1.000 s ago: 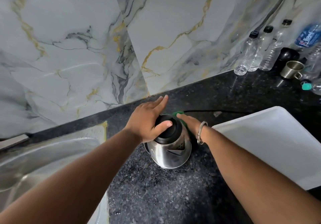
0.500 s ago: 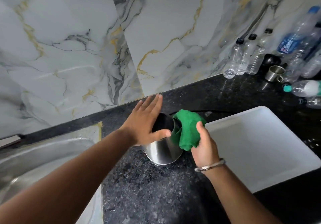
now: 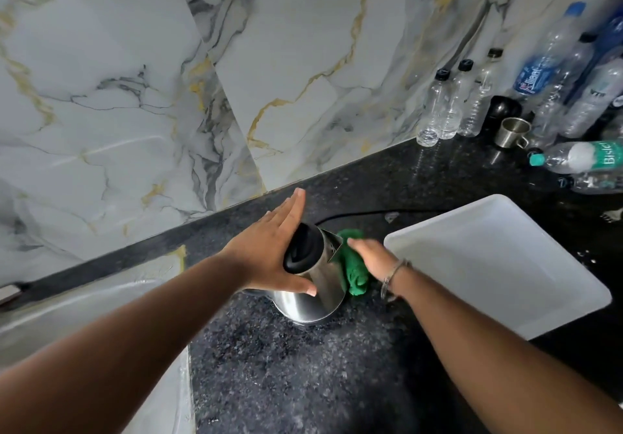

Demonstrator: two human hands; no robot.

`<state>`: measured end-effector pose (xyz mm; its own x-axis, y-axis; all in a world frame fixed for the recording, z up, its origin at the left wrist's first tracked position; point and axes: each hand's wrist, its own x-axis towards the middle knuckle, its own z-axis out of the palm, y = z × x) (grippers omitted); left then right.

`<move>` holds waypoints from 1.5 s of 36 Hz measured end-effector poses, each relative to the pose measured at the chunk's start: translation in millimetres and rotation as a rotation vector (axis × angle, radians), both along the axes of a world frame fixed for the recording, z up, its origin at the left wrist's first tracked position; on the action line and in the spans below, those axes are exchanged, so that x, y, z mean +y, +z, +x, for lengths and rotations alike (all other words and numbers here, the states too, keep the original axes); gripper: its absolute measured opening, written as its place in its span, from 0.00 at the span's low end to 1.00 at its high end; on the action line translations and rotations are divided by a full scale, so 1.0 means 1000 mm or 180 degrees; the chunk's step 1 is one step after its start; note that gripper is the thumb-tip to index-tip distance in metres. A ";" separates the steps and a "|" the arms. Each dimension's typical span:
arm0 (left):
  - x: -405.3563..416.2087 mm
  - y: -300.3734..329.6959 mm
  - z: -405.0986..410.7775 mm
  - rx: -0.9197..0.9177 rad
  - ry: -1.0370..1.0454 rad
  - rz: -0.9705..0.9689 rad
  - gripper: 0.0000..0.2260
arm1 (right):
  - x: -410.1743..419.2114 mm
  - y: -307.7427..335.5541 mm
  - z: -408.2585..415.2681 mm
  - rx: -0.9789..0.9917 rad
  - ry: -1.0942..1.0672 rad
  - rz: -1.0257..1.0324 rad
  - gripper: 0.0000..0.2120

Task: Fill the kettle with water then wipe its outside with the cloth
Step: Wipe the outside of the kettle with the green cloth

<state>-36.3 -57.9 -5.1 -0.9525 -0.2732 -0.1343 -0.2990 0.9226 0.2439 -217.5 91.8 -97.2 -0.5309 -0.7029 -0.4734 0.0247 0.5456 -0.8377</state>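
Kettle (image 3: 313, 293) steadied by flat, spread left fingers (image 3: 290, 213) (lid side); right fingers (image 3: 362, 246) press cloth (image 3: 354, 270) against it.

The kettle (image 3: 312, 290) stood on the counter (image 3: 303, 383), sink (image 3: 84, 315) to its left, tray (image 3: 499, 265) right, bottles (image 3: 448, 106) behind.

Home kitchen: black granite counter (image 3: 303, 383), marble-look backsplash (image 3: 135, 96), steel sink (image 3: 84, 305), kettle (image 3: 313, 285), water bottles (image 3: 448, 103).
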 end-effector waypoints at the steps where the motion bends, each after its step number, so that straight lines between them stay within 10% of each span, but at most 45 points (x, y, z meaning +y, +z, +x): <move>1: 0.000 -0.001 0.000 0.0024 0.0010 0.0003 0.70 | -0.007 0.011 -0.008 -0.0137 -0.0082 -0.0132 0.19; 6: -0.001 -0.002 0.002 0.0252 -0.0033 -0.0113 0.71 | -0.051 0.046 -0.024 -0.1400 -0.0302 -0.0712 0.34; 15: -0.003 -0.006 0.002 0.0299 -0.0049 -0.0137 0.68 | -0.090 0.019 -0.009 -0.1088 0.0494 0.0159 0.13; 27: 0.013 0.000 0.000 0.0101 0.0686 0.0127 0.66 | 0.020 -0.002 0.027 -0.1807 -0.1915 -0.1244 0.14; 33: 0.014 -0.001 -0.008 0.0115 0.0969 0.0308 0.50 | 0.039 0.024 0.067 -0.1347 -0.1861 -0.1989 0.21; 41: 0.021 -0.003 -0.015 0.0100 0.1295 -0.0024 0.34 | 0.021 0.003 0.135 0.1126 -0.0742 -0.2114 0.29; 49: 0.036 0.002 -0.015 0.0049 0.1817 0.0176 0.38 | 0.049 -0.033 0.104 0.0518 -0.0787 -0.0375 0.28; 54: 0.024 0.010 -0.012 -0.0119 0.1736 0.0969 0.42 | 0.050 0.014 0.076 0.0297 -0.1017 -0.0765 0.15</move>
<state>-48.4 -33.8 4.4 -0.6799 -0.6630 -0.3133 -0.7208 0.5254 0.4521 -141.6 141.7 -82.9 -0.7733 -0.5803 -0.2555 0.0792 0.3114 -0.9470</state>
